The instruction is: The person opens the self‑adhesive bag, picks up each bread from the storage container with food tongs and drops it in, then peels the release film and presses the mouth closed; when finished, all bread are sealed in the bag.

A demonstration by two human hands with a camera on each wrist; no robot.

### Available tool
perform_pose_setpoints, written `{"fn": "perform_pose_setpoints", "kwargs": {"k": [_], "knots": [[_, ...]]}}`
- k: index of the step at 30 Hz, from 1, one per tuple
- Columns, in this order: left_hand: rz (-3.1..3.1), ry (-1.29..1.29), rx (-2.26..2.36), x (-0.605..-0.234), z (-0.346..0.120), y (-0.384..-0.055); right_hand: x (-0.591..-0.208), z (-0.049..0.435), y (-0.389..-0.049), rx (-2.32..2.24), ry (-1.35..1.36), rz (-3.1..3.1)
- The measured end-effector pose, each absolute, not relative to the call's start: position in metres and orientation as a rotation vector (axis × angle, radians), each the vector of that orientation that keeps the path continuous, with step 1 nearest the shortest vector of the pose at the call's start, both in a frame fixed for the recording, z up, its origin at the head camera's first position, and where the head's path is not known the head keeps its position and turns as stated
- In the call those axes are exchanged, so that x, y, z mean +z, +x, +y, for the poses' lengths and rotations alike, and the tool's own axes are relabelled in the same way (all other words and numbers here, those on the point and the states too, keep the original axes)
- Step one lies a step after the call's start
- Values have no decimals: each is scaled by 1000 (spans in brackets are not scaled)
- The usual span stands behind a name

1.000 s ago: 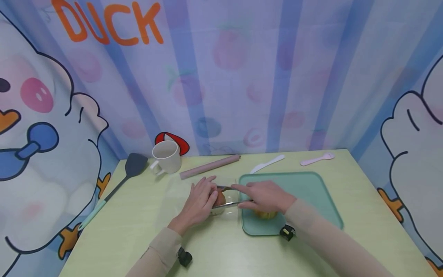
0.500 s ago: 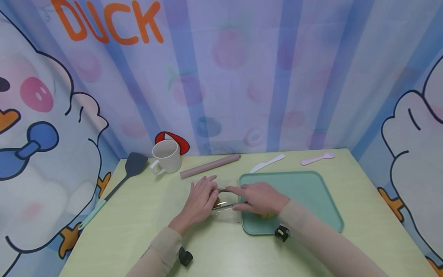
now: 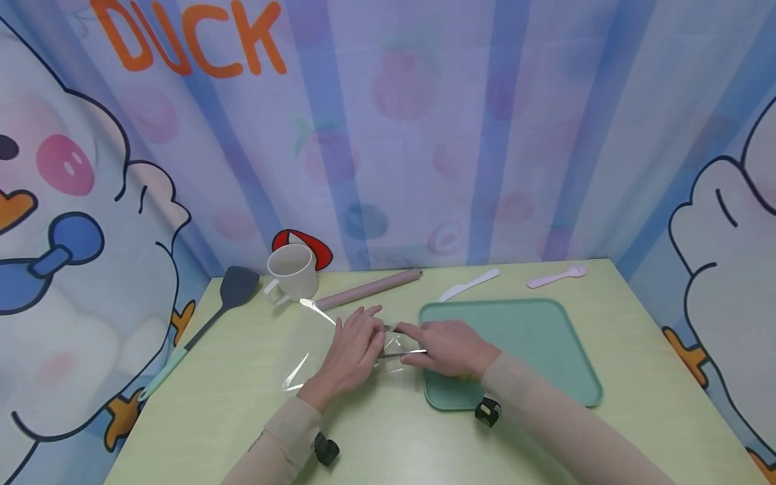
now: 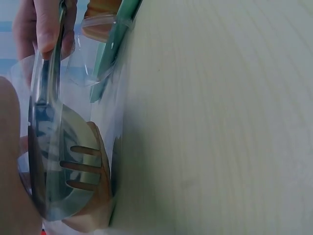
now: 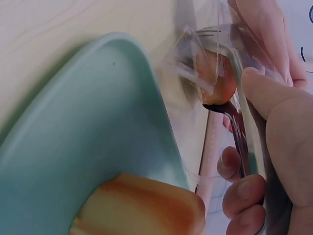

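Note:
My right hand grips metal tongs by their arms, thumb on one arm and fingers curled round the other. One slotted end of the tongs shows. Between the tongs' ends sits a brown-topped bread roll, inside a clear plastic bag. Near the mouth of that bag, my left hand holds the plastic, its back turned up and largely covering the roll in the head view. Another piece of bread lies on the green tray, mostly hidden beneath my right hand in the head view.
Along the back of the table stand or lie a white mug, a mauve rod, a white plastic knife and a pink spoon-like utensil. A dark-headed spatula lies at the left.
My right hand has moved left, carrying the tongs and roll farther under my left hand and into the bag. The bag's left part has shifted and catches light. My left hand stays nearly still.

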State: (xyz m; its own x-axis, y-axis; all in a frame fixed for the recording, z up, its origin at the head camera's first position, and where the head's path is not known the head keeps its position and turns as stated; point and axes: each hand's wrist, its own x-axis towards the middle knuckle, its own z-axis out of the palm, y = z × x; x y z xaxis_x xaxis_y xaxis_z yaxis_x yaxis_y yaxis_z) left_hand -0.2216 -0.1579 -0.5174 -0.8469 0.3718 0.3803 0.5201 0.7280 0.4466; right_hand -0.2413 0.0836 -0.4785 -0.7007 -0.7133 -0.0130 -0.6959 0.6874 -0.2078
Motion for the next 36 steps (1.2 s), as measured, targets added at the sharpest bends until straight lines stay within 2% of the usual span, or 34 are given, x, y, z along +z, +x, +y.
{"fn": "perform_pose_setpoints", "kwargs": {"k": [7,19,36], "knots": [[-2655,-697,-799,-518,-156,-222,-476,81,-239,-269,-1180,2822],[-2665,-685,-672,-513,-157,-221,-478,79,-243,-235,-1362,2809],[-2690,-643,-739,-514,-151,-218,-482,73,-240,-375,-1228,2776]]}}
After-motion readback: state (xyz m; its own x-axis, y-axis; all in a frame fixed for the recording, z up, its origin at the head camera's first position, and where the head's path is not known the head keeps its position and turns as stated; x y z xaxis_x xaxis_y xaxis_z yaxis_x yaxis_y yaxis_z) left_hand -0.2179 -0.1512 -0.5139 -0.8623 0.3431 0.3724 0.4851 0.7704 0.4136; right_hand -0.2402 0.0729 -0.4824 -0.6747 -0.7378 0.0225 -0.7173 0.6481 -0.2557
